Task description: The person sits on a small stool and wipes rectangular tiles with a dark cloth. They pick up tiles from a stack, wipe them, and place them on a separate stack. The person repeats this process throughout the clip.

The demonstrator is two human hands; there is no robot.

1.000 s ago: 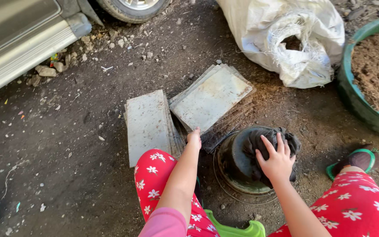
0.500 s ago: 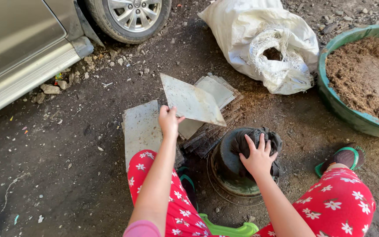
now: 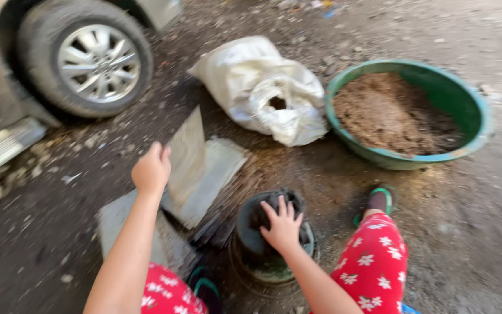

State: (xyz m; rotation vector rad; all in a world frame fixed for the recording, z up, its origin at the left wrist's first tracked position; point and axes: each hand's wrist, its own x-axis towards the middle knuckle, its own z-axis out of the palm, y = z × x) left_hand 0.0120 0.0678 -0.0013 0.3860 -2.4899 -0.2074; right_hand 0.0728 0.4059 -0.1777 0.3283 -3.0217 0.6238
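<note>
The left hand (image 3: 151,168) is raised off the dirt ground (image 3: 42,244), its forearm running up from the lower left, with the fingers curled in a closed grip on the edge of a thin grey flat sheet of plastic (image 3: 186,152), which stands tilted almost on edge and is blurred. The right hand (image 3: 283,227) reaches in from the lower right and lies palm down, fingers spread wide, pressing on the crumpled black plastic bag (image 3: 274,203) that is pulled over the round black pot (image 3: 250,241); that grip is splayed flat on the bag and pinches nothing. The pot sits on the ground between the knees, which are covered by red trousers with white flowers (image 3: 373,261), and a foot in a green sandal (image 3: 379,200) rests just to its right. Under and beside the lifted sheet lies a second pale grey flat sheet (image 3: 216,174), and another grey slab-like sheet (image 3: 164,244) lies nearer the left knee, partly hidden by the left forearm. Behind the sheets, a white woven plastic sack (image 3: 262,87) lies slumped on its side, creased, with a dark hole showing at its mouth. To its right, near but apart from it, stands a wide round green plastic basin (image 3: 466,104) filled with brown soil (image 3: 384,113). At the upper left stands a car's black tyre with a silver wheel (image 3: 94,61).
</note>
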